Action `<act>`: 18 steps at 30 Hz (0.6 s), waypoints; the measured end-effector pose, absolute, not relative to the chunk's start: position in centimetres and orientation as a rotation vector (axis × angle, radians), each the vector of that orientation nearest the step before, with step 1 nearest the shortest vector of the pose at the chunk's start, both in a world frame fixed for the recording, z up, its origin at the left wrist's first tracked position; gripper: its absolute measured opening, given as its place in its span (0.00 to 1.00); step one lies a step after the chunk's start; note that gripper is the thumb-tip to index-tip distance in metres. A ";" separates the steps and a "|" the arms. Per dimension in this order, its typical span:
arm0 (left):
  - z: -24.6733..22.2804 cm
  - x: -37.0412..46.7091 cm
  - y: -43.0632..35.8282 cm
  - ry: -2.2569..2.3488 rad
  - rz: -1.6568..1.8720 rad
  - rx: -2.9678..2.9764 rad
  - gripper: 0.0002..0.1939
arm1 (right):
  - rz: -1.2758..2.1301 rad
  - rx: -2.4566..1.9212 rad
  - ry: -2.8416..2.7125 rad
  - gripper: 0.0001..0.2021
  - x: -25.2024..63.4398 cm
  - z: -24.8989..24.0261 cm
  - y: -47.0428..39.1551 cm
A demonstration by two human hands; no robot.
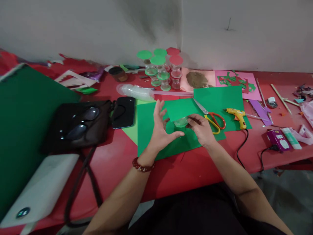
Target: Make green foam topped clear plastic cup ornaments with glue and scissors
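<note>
Left of the scissors (201, 107), the right hand (202, 131) pinches a clear cup (180, 123) that might tip or drop from this one-sided grip, the left hand (159, 132) spread open.

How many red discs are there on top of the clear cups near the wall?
2: the back disc, closer to the wall, and the front disc, slightly to its right. Others may be hidden.
</note>
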State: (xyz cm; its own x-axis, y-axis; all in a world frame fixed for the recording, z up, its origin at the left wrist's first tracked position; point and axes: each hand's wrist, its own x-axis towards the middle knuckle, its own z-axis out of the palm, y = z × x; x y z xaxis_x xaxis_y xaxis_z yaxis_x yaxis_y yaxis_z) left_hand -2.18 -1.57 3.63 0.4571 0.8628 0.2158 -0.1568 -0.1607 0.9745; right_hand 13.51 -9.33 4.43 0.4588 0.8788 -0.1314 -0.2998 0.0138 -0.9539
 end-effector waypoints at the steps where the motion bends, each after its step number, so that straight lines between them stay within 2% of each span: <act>1: 3.7 -1.9 -1.8 0.666 0.938 1.336 0.61 | 1.002 -1.232 -0.620 0.12 13.4 4.4 -9.4; 5: 3.8 -1.2 -2.3 0.717 0.767 1.028 0.32 | 0.954 -1.271 -0.695 0.11 13.0 4.3 -9.5; 7: 4.0 -1.2 -2.3 0.760 0.774 0.984 0.23 | 0.964 -1.272 -0.719 0.11 12.9 4.4 -9.6; 13: 4.8 -2.0 -1.5 0.863 0.958 0.987 0.21 | 0.893 -1.309 -0.770 0.14 14.4 4.6 -10.0; 18: 3.7 -2.3 0.0 0.852 1.082 0.990 0.22 | 0.447 -1.739 -1.086 0.13 18.9 4.6 -11.0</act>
State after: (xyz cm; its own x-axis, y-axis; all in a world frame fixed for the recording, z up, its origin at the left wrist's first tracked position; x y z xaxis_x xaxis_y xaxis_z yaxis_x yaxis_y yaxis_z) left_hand -2.28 -0.02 3.72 0.2579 0.9629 -0.0796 -0.3030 0.1588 0.9397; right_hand 18.86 -10.96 4.58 0.5291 0.8289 0.1819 0.4613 -0.1010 -0.8815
